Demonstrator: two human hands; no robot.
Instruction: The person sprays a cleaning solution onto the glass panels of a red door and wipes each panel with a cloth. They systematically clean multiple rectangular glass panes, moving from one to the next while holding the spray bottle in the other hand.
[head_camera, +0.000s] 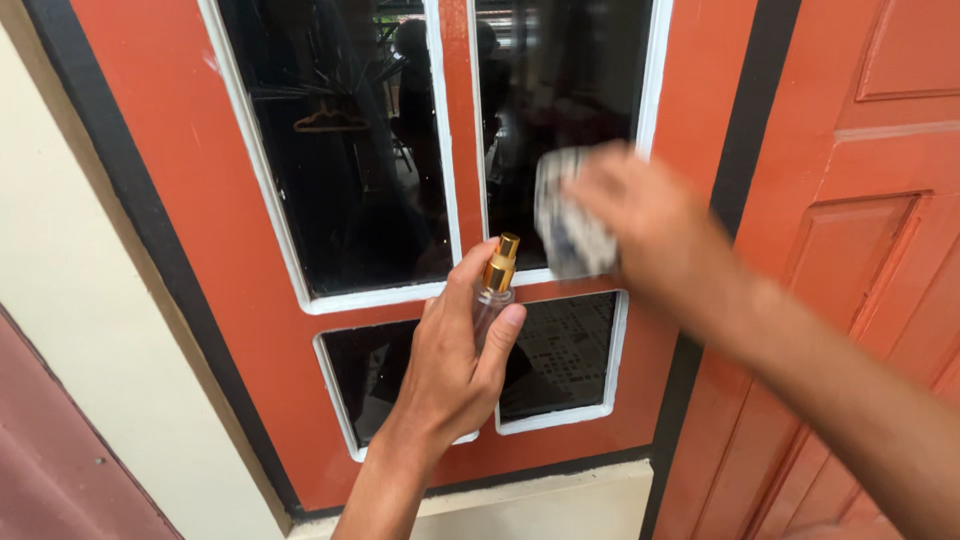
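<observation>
clear spray bottle (493, 290), gold nozzle, upright

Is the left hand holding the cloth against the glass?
No: the left hand grips a small spray bottle with a gold nozzle, while the right hand presses the cloth to the window pane.

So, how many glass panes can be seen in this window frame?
4: upper left pane, upper right pane partly behind the right hand, lower left pane, lower right pane. Others above may be hidden.
</observation>
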